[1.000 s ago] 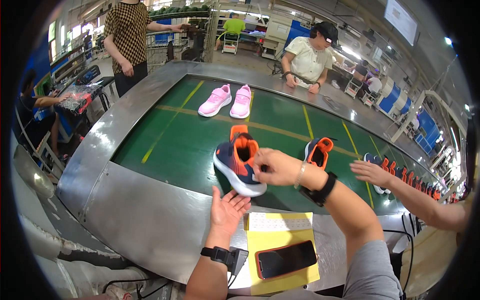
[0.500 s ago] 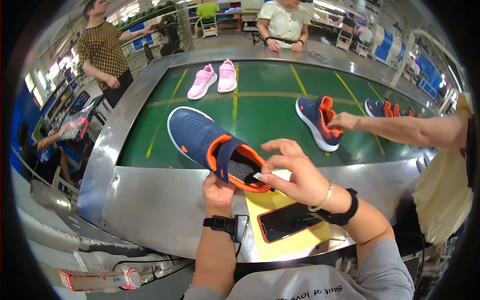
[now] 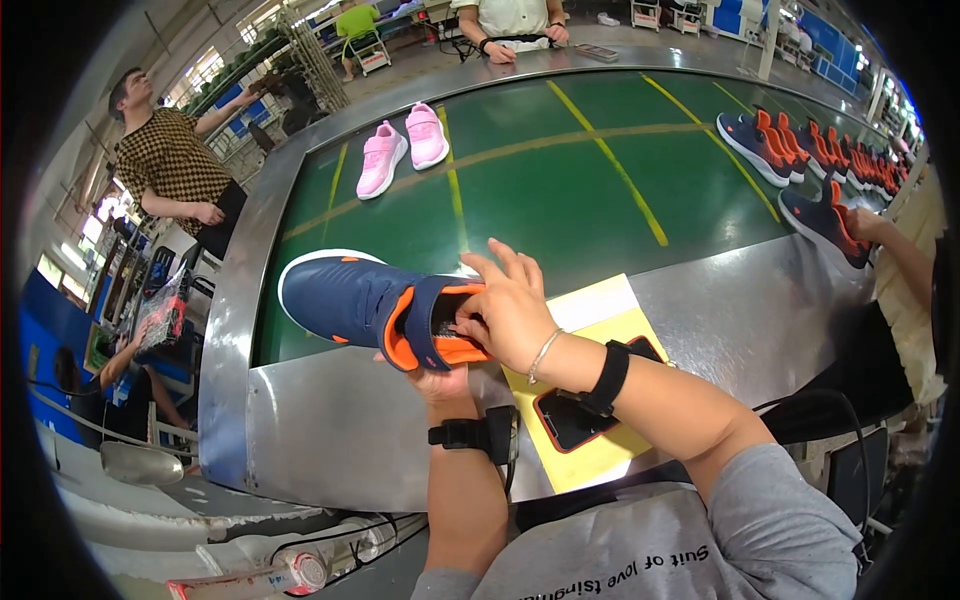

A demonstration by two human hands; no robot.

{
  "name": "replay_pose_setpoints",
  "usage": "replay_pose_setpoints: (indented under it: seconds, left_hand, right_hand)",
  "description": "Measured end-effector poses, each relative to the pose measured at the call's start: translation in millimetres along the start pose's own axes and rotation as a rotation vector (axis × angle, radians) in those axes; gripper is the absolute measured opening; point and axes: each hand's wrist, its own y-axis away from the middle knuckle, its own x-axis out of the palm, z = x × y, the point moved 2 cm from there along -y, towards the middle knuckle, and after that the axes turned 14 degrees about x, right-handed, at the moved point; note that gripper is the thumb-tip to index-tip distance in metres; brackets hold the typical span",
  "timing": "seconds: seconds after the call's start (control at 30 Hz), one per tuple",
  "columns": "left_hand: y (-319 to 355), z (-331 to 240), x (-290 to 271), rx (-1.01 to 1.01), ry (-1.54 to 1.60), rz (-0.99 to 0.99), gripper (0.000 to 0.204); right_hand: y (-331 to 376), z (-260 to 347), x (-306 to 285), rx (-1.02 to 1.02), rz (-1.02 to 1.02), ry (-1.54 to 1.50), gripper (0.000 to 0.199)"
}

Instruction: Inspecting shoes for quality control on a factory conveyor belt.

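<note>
The steel worktop frames a green belt crossed by yellow lines. Beyond the worktop's left edge stands a person in a checked shirt; a person in a pale top is at its far edge. A row of navy-and-orange shoes runs along the belt toward its right end. A yellow sheet lies at the worktop's near edge. A pair of pink shoes stands by the belt's far left corner, toes toward the near edge. The navy shoe with orange lining is held above the belt's near left corner, toe toward the left edge. Another navy shoe, near the belt's near edge toward the right, is in a co-worker's hand. The left hand grips the held shoe from below, while the right hand reaches into its opening with bent fingers; whether they pinch anything cannot be told. A phone in an orange-red case lies on the yellow sheet, partly under the right forearm. A thin bracelet circles the right wrist.
</note>
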Motion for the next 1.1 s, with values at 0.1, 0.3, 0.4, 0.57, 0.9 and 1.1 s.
replay_pose_setpoints:
  seconds: [0.1,0.3,0.4,0.57,0.9,1.1]
  left_hand:
    - [-1,-4,4,0.016,-0.046,0.018,0.084]
    - [2,-3,20,0.109,-0.185,0.058,0.083]
    - [2,-3,22,0.104,-0.196,0.1,0.079]
    - [2,0,22,0.009,-0.125,0.054,0.075]
    - [1,6,27,-0.129,0.053,-0.136,0.048]
    - [0,-3,32,-0.243,-0.01,0.18,0.076]
  right_hand:
    - [-2,-3,6,0.045,0.011,-0.003,0.008]
    - [-5,-17,22,0.072,-0.018,0.051,0.01]
    - [-5,-18,18,0.058,-0.013,0.117,0.01]
    - [-11,-20,8,0.001,0.127,0.288,0.012]
    - [33,-34,-49,-0.329,0.175,0.151,0.027]
    - [50,-63,-113,-0.185,0.045,0.059,0.023]
